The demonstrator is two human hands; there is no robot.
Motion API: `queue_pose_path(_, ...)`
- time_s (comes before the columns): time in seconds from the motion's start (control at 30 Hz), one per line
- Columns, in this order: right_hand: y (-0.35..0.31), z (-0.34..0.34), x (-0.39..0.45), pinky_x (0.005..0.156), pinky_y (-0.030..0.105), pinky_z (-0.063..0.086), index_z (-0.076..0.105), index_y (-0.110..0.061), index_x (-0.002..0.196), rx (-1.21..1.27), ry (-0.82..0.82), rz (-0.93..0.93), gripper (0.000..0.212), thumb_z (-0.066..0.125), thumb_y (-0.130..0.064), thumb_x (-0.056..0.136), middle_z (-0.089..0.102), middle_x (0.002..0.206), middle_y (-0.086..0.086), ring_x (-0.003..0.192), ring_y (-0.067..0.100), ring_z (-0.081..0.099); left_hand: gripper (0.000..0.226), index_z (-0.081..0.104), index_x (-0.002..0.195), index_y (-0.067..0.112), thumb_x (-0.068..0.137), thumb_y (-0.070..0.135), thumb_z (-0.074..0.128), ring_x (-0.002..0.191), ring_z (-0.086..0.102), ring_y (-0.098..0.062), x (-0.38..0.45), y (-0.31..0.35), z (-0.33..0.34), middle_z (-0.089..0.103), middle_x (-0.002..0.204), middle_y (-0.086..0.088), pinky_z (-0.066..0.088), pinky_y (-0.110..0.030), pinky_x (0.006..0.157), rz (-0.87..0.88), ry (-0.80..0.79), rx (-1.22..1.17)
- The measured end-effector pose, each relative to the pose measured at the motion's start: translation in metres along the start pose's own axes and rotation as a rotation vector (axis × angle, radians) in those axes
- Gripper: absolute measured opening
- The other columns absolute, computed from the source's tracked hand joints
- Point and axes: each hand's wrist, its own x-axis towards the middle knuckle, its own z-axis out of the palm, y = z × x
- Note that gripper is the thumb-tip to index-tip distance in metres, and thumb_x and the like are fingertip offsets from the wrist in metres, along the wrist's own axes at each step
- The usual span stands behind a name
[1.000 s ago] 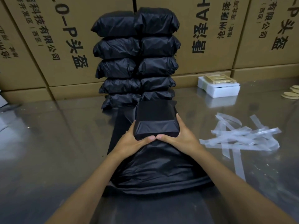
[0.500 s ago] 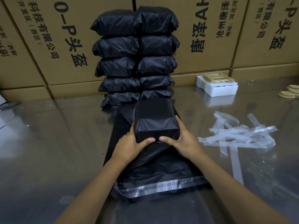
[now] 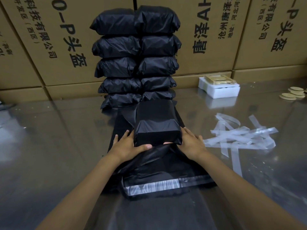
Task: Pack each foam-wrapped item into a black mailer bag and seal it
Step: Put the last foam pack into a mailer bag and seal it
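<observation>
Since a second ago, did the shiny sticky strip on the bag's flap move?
Yes. The adhesive strip has unfolded toward the person, away from the stack of sealed mailer bags; before, it was not showing.

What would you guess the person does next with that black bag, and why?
Probably fold the loose flap up over the packed block and press it shut. Both the left hand and the right hand brace the block's sides, and the shiny adhesive strip lies exposed near the flap's edge.
</observation>
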Motion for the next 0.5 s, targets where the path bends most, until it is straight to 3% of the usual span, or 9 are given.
queue_pose_path(0.3,0.000,0.004,-0.004,0.119,0.047,0.016,0.021,-0.026,0.159,0.018,0.045,-0.027,0.085,0.042,-0.071,0.089,0.031,0.163,-0.002,0.154,0.014,0.016,0.118,0.045,0.147,0.024,0.056,0.097,0.030,0.151,0.020,-0.016,-0.006,0.003,0.006,0.043,0.155,-0.001,0.004,-0.045,0.124,0.034,0.154,-0.045)
queue_pose_path(0.5,0.002,0.004,-0.008,0.122,0.046,0.012,0.023,-0.027,0.158,0.011,0.058,-0.017,0.070,0.046,-0.055,0.098,0.034,0.162,0.001,0.154,0.013,0.015,0.104,0.052,0.141,0.014,0.067,0.086,0.040,0.148,0.029,-0.020,-0.012,0.008,0.004,0.048,0.151,-0.008,0.012,-0.043,0.124,0.023,0.158,-0.074)
